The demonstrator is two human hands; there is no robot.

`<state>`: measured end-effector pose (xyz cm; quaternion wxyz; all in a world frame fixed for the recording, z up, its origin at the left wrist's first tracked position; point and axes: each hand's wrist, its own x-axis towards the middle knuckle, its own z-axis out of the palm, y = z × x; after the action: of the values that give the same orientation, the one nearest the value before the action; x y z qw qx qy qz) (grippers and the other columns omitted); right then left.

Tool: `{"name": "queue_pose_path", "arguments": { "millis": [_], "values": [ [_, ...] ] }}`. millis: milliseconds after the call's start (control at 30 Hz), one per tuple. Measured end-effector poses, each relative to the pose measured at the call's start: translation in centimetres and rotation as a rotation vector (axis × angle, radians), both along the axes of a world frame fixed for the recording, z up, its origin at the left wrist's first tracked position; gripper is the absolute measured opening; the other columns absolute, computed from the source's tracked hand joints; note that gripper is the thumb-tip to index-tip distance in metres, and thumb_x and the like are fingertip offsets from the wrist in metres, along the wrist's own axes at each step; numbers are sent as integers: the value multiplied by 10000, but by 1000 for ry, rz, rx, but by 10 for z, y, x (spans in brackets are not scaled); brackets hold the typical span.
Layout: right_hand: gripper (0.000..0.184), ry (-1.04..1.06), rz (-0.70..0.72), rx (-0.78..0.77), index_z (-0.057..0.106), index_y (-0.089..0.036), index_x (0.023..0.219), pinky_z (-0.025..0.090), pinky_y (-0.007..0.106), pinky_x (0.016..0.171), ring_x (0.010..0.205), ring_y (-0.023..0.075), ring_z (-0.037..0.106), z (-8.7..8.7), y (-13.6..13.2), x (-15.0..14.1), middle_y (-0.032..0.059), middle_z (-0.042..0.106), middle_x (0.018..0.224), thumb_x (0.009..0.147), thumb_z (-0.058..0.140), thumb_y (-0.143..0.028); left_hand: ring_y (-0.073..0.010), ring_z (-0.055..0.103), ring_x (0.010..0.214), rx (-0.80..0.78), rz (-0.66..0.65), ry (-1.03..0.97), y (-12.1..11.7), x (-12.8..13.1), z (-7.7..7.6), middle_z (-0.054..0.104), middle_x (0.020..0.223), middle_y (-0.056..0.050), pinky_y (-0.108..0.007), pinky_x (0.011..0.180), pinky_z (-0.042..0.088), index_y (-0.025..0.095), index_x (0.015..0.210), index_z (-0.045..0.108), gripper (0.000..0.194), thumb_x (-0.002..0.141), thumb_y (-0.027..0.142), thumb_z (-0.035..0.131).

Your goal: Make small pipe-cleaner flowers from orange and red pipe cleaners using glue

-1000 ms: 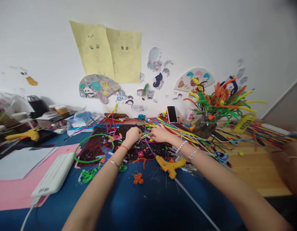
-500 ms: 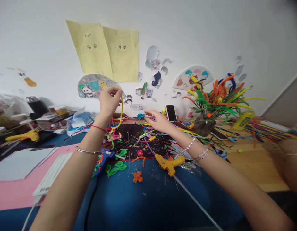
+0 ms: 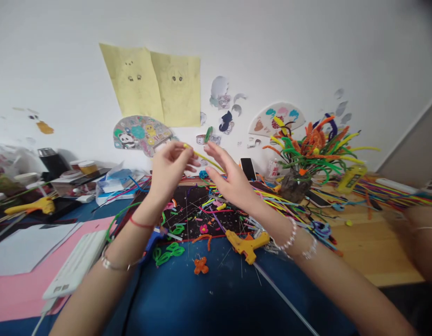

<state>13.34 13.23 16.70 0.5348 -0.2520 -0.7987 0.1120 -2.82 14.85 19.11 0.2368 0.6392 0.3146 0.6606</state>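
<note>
A yellow pipe cleaner (image 3: 206, 158) is pinched near one end by my left hand (image 3: 169, 170), raised above the worktable. It slants down to the right toward my right hand (image 3: 233, 179), whose thumb and fingers are spread apart around it; its far end is hidden there. Below lies a dark cutting mat (image 3: 191, 210) strewn with scraps. In front of the mat are an orange pipe-cleaner flower (image 3: 201, 265), green looped pieces (image 3: 169, 252) and a yellow glue gun (image 3: 248, 243) with a long clear glue stick.
Right of the mat, a glass vase (image 3: 293, 186) holds colourful pipe cleaners. Loose bundles (image 3: 387, 192) lie beyond it. A white power bank (image 3: 76, 266) rests on pink paper at left, near another yellow glue gun (image 3: 32, 208). Another person's arm (image 3: 424, 238) shows at the right edge.
My left hand has lifted the yellow pipe cleaner off the mat, then moved it rightward. My right hand has risen from the mat and come beside the strand, with its fingers spread.
</note>
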Motion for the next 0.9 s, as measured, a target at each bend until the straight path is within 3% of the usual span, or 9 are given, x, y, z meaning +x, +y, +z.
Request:
{"name": "queue_pose_path", "arguments": {
  "millis": [67,133,267,367,467,567,700,833,900],
  "values": [
    [407,44,-9,-75,398,-233,1371,459,327,1046,1206,176,545,-6,-32,3,72,559,1307,967,434,-202,-119,654,559,-51,-102,-39,-33,7,-16,667,695,2,-240,534,567,183,833,600,28,838,210,607],
    [277,52,-102,-115,524,-258,1228,541,316,894,993,175,633,-17,-68,6,46,635,1096,957,477,-229,-115,640,566,-77,-137,-14,-66,13,-38,669,697,2,-232,547,555,191,810,647,21,825,204,639],
    [230,-47,-224,-121,572,-306,1087,549,311,800,887,181,652,-57,-130,6,22,668,960,928,502,-156,-137,638,702,-85,-119,-50,-116,25,-95,659,764,-13,-209,597,543,212,754,686,58,782,161,688],
    [333,5,-253,-224,555,-334,1131,563,294,740,854,184,681,-96,-154,2,20,701,944,917,459,-97,-136,645,679,-260,-154,-226,-137,33,-140,669,764,-5,-199,582,541,229,773,697,73,760,160,720],
    [294,89,-232,-406,594,-324,1100,568,273,677,765,175,694,-127,-163,-3,12,717,927,915,466,-135,-145,650,683,-413,-143,-330,-151,35,-174,672,770,-17,-212,595,543,219,754,703,32,779,201,711],
    [197,178,-158,-610,627,-289,1023,559,253,645,730,168,688,-145,-167,-9,13,711,858,925,475,-212,-140,627,620,-497,-160,-373,-160,26,-190,646,723,-16,-231,583,533,208,745,699,81,811,250,684],
    [135,229,-75,-842,630,-241,932,540,257,615,708,180,674,-161,-170,-19,27,689,785,915,519,-314,-129,603,601,-502,-163,-312,-169,10,-199,618,723,-13,-216,549,507,210,759,698,71,820,234,673],
    [169,263,-106,-927,647,-227,842,451,230,499,545,136,556,-172,-172,-30,5,631,665,886,563,-368,-132,616,648,-444,-20,-239,-176,2,-212,619,728,-6,-203,562,511,217,778,677,77,814,150,665],
    [192,325,-130,-978,651,-229,819,414,219,472,516,122,506,-176,-173,-35,-5,602,641,876,572,-395,-138,630,665,-332,83,-172,-179,1,-220,640,734,0,-219,590,526,229,816,675,146,804,86,649]
  ]
}}
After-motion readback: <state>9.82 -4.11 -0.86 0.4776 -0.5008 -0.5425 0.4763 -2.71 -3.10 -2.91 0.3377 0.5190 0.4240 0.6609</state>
